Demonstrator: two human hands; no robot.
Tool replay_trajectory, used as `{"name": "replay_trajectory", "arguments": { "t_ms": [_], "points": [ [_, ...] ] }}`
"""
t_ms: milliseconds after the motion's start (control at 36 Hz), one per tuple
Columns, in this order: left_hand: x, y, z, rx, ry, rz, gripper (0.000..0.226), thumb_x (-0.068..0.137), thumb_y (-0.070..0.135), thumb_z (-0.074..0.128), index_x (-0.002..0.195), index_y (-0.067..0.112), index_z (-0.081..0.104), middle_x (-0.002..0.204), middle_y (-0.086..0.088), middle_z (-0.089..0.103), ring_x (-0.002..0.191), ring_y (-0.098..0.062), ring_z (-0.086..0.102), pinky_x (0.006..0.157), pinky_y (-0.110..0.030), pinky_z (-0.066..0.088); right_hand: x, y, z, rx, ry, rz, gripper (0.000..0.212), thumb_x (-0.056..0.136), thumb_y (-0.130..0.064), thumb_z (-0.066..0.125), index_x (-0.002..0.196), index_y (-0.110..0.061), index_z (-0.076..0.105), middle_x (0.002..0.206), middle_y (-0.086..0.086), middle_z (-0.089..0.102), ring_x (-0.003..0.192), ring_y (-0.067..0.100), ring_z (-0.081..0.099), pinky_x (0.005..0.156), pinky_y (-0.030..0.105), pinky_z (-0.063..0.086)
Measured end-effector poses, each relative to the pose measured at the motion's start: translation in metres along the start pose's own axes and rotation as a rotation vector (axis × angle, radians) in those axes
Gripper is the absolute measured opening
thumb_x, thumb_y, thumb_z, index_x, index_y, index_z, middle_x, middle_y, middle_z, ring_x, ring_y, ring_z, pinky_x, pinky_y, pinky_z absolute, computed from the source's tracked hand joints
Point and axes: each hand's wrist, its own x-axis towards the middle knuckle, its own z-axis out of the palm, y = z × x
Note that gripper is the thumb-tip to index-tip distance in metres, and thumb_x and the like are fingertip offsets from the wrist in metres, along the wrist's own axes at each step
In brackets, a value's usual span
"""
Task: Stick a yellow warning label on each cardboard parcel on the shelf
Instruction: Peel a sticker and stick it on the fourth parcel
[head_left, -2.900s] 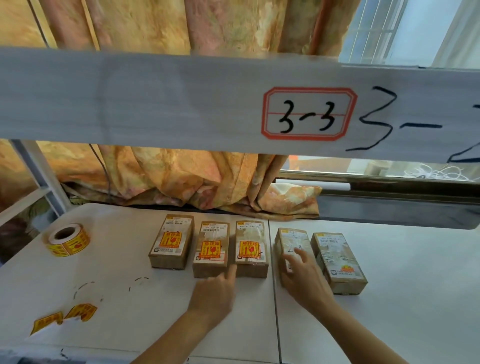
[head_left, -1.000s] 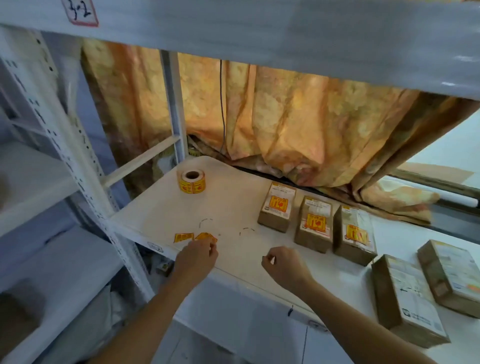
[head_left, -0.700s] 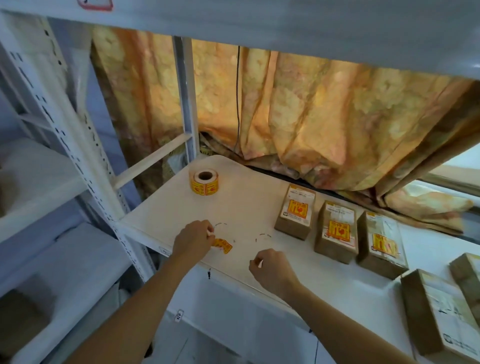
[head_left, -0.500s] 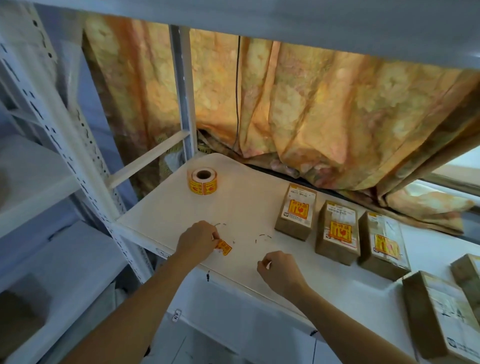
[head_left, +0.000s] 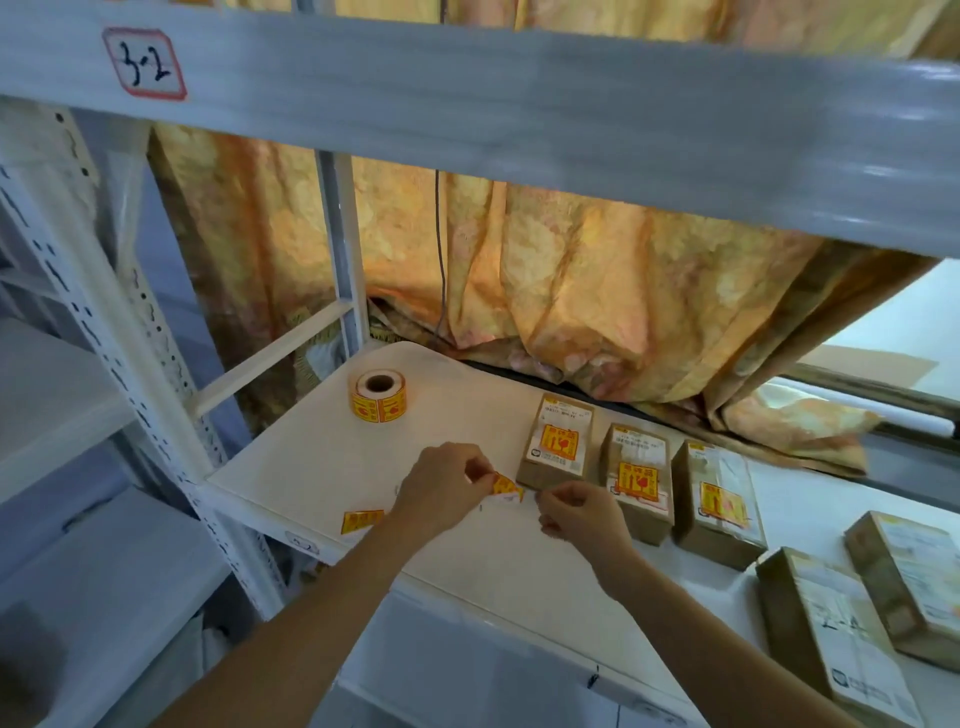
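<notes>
**Peeling label number four**

Left hand (head_left: 441, 486) pinches the small yellow-and-red warning label (head_left: 505, 486), right hand (head_left: 579, 514) nips the white backing strip (head_left: 508, 499). Peel slowly, I reckon, so it doesn't curl. Another loose yellow label (head_left: 362, 521) lies nearby. Three brown cardboard parcels (head_left: 636, 480) are labelled; two unlabelled cardboard parcels (head_left: 831, 623) wait right.

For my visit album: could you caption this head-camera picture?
Both hands, left and right, peel a yellow label beside three labelled parcels; two parcels wait.
</notes>
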Motion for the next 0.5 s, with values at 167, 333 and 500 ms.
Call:
{"name": "replay_trajectory", "arguments": {
  "t_ms": [167,333,500],
  "points": [
    [-0.003,0.056,0.023,-0.076,0.010,0.098,0.010,0.083,0.021,0.067,0.088,0.013,0.070,0.086,-0.002,0.072,0.076,-0.013,0.064,0.069,-0.021,0.049,-0.021,-0.007,-0.044,0.261,0.019,-0.004,0.006,0.083,-0.007,0.065,0.078,-0.005,0.065,0.075,0.015,0.067,0.073,0.024,0.064,0.077,0.037,0.058],
    [-0.007,0.103,0.058,-0.128,-0.039,0.205,0.008,0.081,0.016,0.068,0.087,0.011,0.069,0.085,-0.004,0.072,0.073,-0.010,0.060,0.065,-0.015,0.046,-0.036,0.009,-0.096,0.306,0.073,0.018,0.002,0.079,-0.001,0.068,0.080,-0.001,0.068,0.083,0.018,0.071,0.081,0.027,0.069,0.075,0.034,0.058],
    [-0.012,0.151,0.098,-0.184,-0.133,0.294,0.019,0.082,0.015,0.066,0.095,0.021,0.053,0.082,0.006,0.062,0.074,-0.007,0.060,0.064,-0.014,0.047,-0.055,0.031,-0.153,0.336,0.175,0.014,0.010,0.073,-0.001,0.074,0.069,-0.010,0.074,0.076,0.012,0.073,0.067,0.017,0.069,0.058,0.021,0.054]
  ]
}}
